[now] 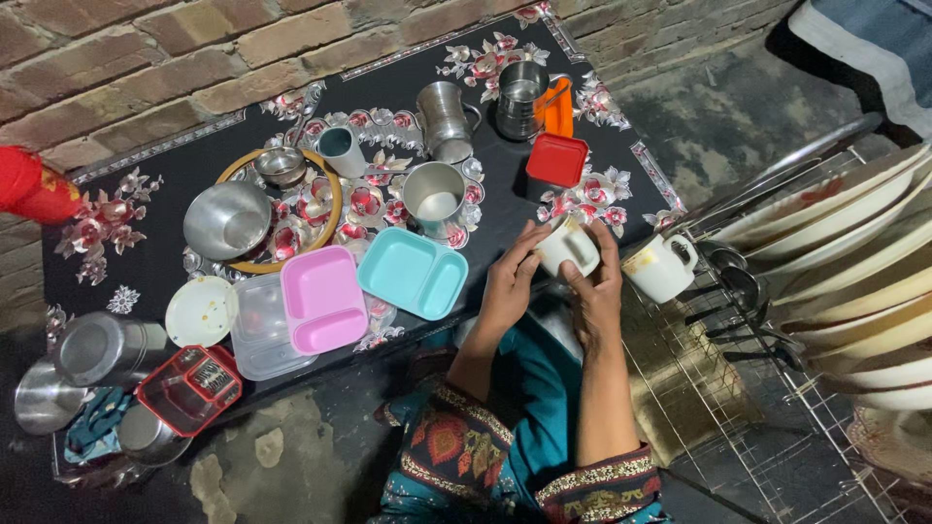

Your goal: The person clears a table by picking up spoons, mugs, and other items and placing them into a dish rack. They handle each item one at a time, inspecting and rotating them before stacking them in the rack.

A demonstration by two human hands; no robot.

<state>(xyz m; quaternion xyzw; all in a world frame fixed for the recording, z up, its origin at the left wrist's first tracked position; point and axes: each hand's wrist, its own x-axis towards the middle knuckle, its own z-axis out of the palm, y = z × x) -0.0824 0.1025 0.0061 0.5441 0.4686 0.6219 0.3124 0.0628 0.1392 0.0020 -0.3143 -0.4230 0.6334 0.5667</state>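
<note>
White and small, the cup is being held in both hands over the near edge of the dark flowered cloth, just above the person's lap. It is lying tilted rather than upright, its long axis running from lower right up to upper left, with the mouth pointing up and left toward the cloth; the handle is not clearly showing. The left hand is wrapping its fingers around the cup's left side, and the right hand is pressing on it from the right, thumb on the body, so both grips are closed on it. Just beside it on the right, a second white cup is sitting at the edge of the wire rack, handle to the right. To the left, a teal tray and a pink tray are lying flat. Farther back, a red box is standing near a steel mug.
</note>
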